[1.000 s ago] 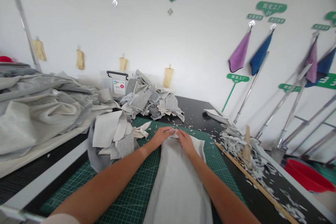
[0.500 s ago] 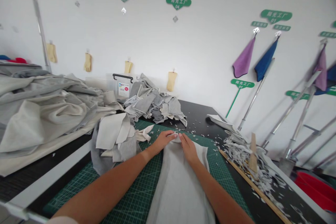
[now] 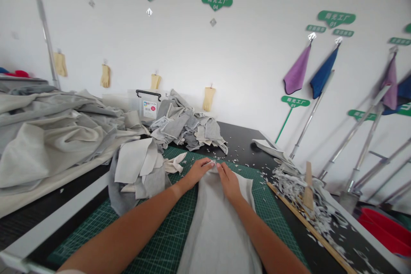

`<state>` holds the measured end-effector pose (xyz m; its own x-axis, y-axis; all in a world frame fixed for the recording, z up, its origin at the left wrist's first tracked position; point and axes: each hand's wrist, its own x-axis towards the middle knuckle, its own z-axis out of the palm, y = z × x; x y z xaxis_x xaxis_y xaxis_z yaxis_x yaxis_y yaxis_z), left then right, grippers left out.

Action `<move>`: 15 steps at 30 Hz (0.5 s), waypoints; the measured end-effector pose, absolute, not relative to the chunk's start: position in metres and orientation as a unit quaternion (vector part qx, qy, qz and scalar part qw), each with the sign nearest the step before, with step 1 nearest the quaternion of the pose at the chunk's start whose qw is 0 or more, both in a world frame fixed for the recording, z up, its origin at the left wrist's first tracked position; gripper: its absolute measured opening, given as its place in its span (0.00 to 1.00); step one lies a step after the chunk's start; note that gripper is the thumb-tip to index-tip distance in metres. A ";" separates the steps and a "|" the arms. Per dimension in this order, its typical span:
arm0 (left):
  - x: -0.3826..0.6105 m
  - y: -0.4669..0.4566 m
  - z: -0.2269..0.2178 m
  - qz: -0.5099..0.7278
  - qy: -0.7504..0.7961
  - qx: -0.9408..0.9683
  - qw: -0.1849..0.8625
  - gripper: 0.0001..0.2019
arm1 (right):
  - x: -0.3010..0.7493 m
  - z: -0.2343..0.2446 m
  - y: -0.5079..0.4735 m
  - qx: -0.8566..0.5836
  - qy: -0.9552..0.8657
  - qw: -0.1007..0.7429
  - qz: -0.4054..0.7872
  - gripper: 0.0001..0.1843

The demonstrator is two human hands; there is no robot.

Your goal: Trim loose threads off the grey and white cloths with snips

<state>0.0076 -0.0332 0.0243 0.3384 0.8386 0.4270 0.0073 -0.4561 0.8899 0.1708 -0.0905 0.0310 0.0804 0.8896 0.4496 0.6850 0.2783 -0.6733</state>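
A long light grey piece of cloth lies on the green cutting mat, running away from me. My left hand and my right hand meet at its far end, fingertips pinching the cloth's edge close together. Both forearms reach forward over the mat, the right one resting on the cloth.
A pile of cut grey pieces sits left of my hands, another heap lies further back by a clear plastic box. Big folds of fabric fill the left. A wooden ruler and several scraps lie on the right, a red basin beyond.
The hands stay pinched at the cloth's far edge. The camera view has shifted slightly; nothing else has visibly moved.
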 end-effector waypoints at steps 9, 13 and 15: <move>0.008 -0.029 0.020 0.496 0.286 0.697 0.431 0.16 | 0.172 0.030 -0.089 -0.594 -0.675 0.424 0.108 0.22; 0.008 -0.028 0.019 0.494 0.291 0.698 0.430 0.16 | 0.172 0.029 -0.089 -0.585 -0.684 0.421 0.110 0.21; 0.009 -0.028 0.019 0.496 0.290 0.698 0.428 0.16 | 0.172 0.030 -0.090 -0.581 -0.688 0.418 0.115 0.20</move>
<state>0.0085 -0.0277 0.0186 0.3398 0.8287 0.4448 -0.0202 -0.4664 0.8843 0.1721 -0.0895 0.0296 0.0260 0.8966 0.4420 0.7042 0.2974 -0.6447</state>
